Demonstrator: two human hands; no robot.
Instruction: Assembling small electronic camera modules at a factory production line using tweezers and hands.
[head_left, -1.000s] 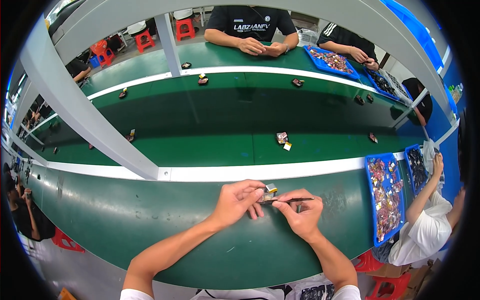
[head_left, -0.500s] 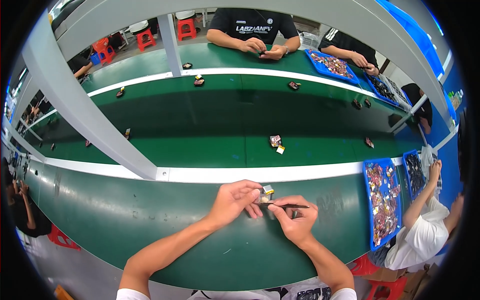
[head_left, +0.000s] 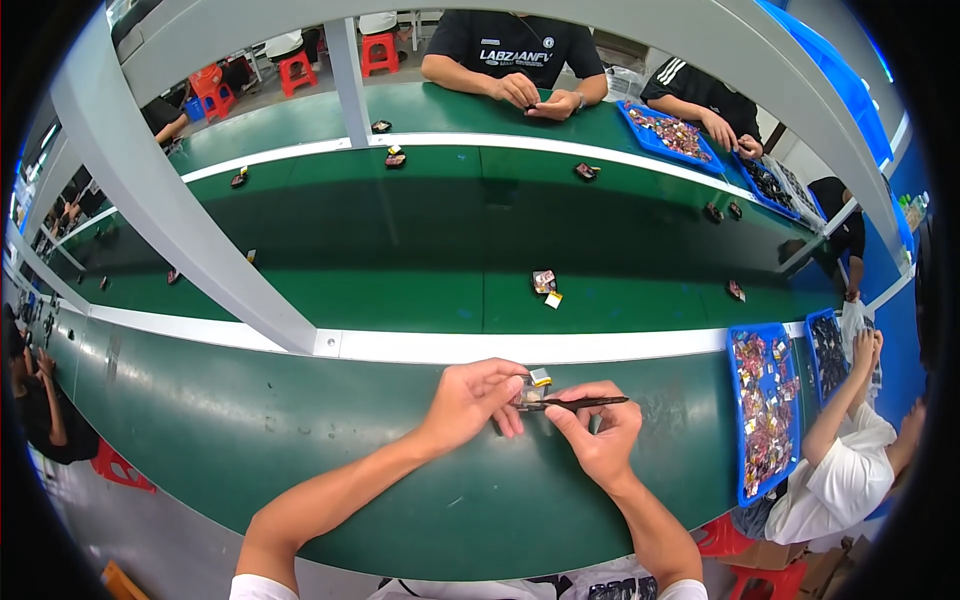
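Observation:
Above the green bench (head_left: 400,510), my left hand (head_left: 470,402) grips a small dark electronic part (head_left: 530,394) between thumb and fingers. A silver battery pouch with a yellow edge (head_left: 541,377) sticks out at its far side. My right hand (head_left: 600,430) is closed on a slim dark pair of tweezers (head_left: 590,402), held nearly level. The tip reaches the part; whether it touches the inside is too small to tell. My fingers hide much of the part.
Beyond a white rail (head_left: 520,345) runs a green conveyor belt (head_left: 420,290) with several small assemblies, one (head_left: 544,282) straight ahead. A blue tray (head_left: 742,440) of small parts stands right, near a person in white (head_left: 840,450). Another person (head_left: 515,70) works across the belt. A grey post (head_left: 200,210) rises left.
The tweezers have shifted slightly right and up with my right hand. My left hand keeps the part almost still. Assemblies on the belt appear slightly further left.

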